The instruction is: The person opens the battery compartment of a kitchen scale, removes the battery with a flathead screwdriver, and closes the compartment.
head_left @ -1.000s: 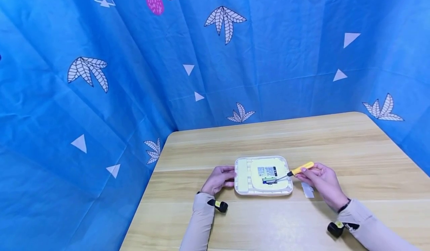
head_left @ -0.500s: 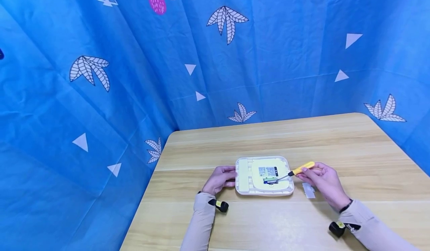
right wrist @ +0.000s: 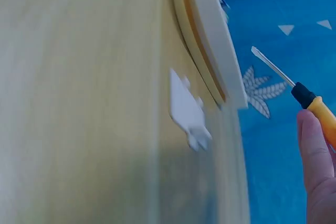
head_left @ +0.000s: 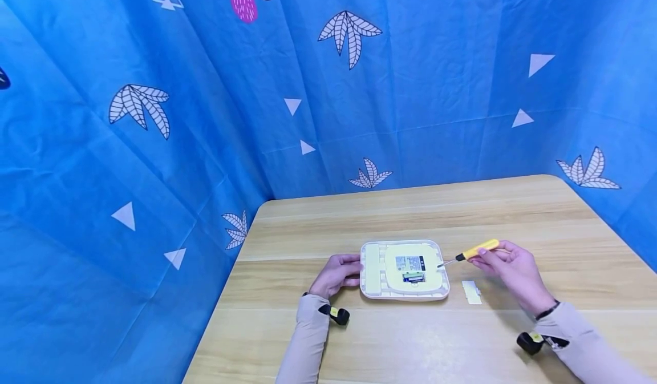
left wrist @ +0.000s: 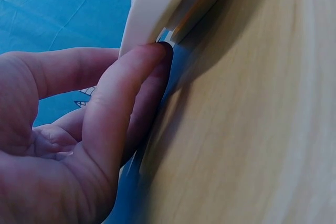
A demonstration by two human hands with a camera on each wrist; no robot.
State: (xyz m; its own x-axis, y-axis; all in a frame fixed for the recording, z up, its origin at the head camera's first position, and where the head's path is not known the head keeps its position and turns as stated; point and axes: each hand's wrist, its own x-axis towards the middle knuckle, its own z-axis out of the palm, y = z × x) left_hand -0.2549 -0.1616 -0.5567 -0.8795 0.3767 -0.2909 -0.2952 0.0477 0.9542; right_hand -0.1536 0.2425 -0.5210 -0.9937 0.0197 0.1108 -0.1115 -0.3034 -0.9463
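A white rectangular plastic device [head_left: 372,270] lies on the table with a printed label and an uncovered battery compartment [head_left: 413,278] facing up. What looks like a green battery sits in that compartment. My left hand [head_left: 336,277] holds the device's left edge, thumb and fingers at its rim [left wrist: 149,11]. In my right hand [head_left: 517,275] is a screwdriver [head_left: 477,250] with a yellow handle and black collar. Its flat metal tip [right wrist: 256,52] points left, over or beside the device's right edge. A small white battery cover [head_left: 471,292] with tabs lies on the table to the device's right.
The light wooden table [head_left: 318,224] extends around the device on every side. A blue patterned curtain [head_left: 431,87] hangs behind and to the left of it. Each wrist wears a strap with a small black camera [head_left: 339,316].
My right hand has drawn the screwdriver out of the battery compartment, to the right and slightly up. The left hand and the device stay put. The battery cover is now fully in sight.
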